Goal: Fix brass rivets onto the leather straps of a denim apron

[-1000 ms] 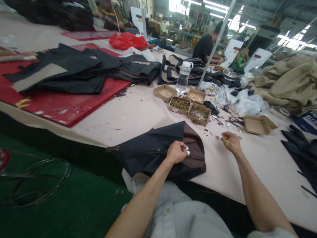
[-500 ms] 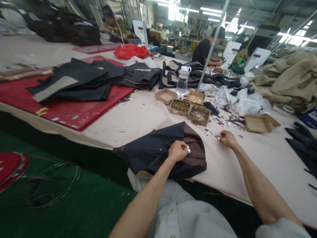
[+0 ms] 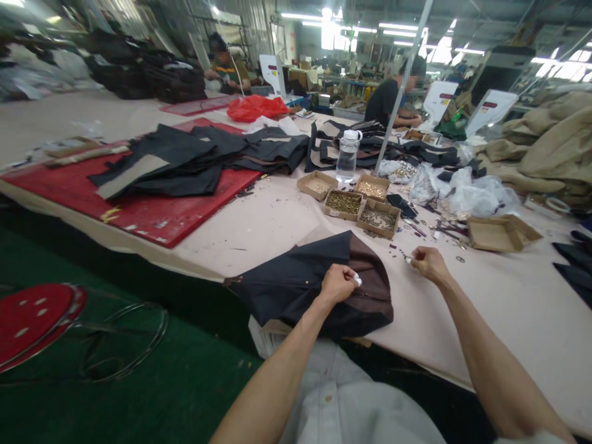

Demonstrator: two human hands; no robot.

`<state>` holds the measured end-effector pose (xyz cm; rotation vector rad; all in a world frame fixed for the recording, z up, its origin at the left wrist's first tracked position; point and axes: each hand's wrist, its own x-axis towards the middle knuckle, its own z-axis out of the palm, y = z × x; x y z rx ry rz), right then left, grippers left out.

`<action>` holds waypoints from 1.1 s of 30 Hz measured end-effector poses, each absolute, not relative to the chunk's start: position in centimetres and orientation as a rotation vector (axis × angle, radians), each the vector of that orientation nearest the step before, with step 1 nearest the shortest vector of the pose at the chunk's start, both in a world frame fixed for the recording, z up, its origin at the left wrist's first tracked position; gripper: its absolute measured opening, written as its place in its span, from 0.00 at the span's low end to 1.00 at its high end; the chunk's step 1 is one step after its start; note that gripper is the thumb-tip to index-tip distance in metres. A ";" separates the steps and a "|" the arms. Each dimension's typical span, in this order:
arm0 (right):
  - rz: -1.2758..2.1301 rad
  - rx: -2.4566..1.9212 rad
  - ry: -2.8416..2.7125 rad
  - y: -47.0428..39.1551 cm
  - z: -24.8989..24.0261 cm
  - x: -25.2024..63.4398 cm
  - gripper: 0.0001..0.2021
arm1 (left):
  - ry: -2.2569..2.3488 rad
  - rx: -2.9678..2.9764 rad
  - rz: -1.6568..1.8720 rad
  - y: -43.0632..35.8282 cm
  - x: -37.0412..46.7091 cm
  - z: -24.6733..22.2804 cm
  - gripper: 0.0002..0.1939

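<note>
A dark fabric piece (image 3: 287, 277) with a brown lining (image 3: 372, 271) lies at the table's near edge, a few small brass-coloured studs along it. My left hand (image 3: 338, 285) rests on it, fingers closed in a pinch where dark cloth meets brown. White wraps cover some of its fingertips. To the right, just over the tabletop, my right hand (image 3: 429, 264) has thumb and fingers pressed together, also with a white wrap. Tiny loose metal bits (image 3: 402, 253) lie by its fingertips; what it pinches is too small to make out.
Beyond the fabric stand cardboard trays (image 3: 343, 204) of small metal fasteners and a water bottle (image 3: 348, 157). An open box (image 3: 497, 234) and plastic bags (image 3: 476, 192) lie right. Dark cloth pieces (image 3: 185, 157) cover a red board (image 3: 203, 213). A pole (image 3: 402, 92) rises mid-table; two co-workers sit behind.
The view has shifted slightly, so the scene sits a little further right and lower. Both hands keep nearly the same places and closed shapes.
</note>
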<state>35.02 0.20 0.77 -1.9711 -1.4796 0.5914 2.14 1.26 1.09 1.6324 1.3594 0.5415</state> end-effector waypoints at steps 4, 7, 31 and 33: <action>0.945 -1.545 -1.355 -3.4 2.9 28.5 0.15 | 1.143 1.466 0.690 0.3 2.0 2.5 0.11; 1.161 -1.331 -1.251 -5.7 4.3 24.0 0.16 | 0.926 1.288 0.738 -0.8 2.0 3.8 0.16; 1.205 -1.286 -1.264 -7.6 3.6 20.7 0.10 | 0.912 0.861 0.746 -3.3 1.7 3.6 0.13; 1.227 -1.271 -1.250 -7.5 3.6 20.6 0.11 | 0.912 0.857 0.743 -3.2 1.6 3.8 0.12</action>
